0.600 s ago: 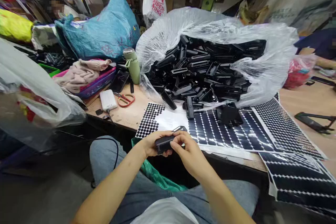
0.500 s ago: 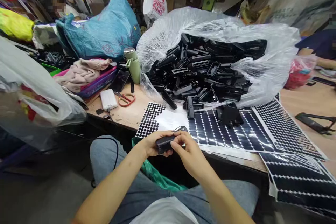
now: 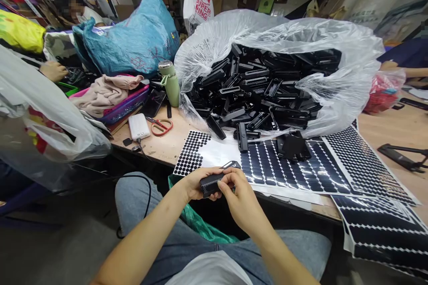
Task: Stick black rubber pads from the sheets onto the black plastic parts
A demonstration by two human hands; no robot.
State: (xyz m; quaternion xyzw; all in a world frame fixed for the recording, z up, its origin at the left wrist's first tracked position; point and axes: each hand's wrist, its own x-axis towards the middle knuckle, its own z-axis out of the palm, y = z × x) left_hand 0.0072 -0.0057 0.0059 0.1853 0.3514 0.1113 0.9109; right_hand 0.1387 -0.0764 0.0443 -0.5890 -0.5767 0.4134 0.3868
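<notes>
Over my lap, at the table's front edge, my left hand [image 3: 198, 182] is closed around a black plastic part [image 3: 212, 183] with a ribbed, patterned face. My right hand [image 3: 236, 185] presses bent fingers and thumb against the part's right end; whether a small piece lies between those fingertips is hidden. Just beyond lie a sheet of round black stickers [image 3: 189, 153] and a sheet of long black stickers [image 3: 264, 164]. A similar black part [image 3: 242, 137] rests at the sheet's upper edge, beside a dark stack of pieces [image 3: 293, 146].
A large clear plastic bag [image 3: 354, 62] spills many black parts. Left of it stand a green bottle [image 3: 171, 84], scissors [image 3: 162, 127] and a white power bank [image 3: 138, 126]. Sticker sheets [image 3: 384, 231] overhang the right edge. Another person's hand [image 3: 53, 71] shows at far left.
My hands stay almost in place on the black part, with only a slight shift. At far left, another person's hand has come into view.
</notes>
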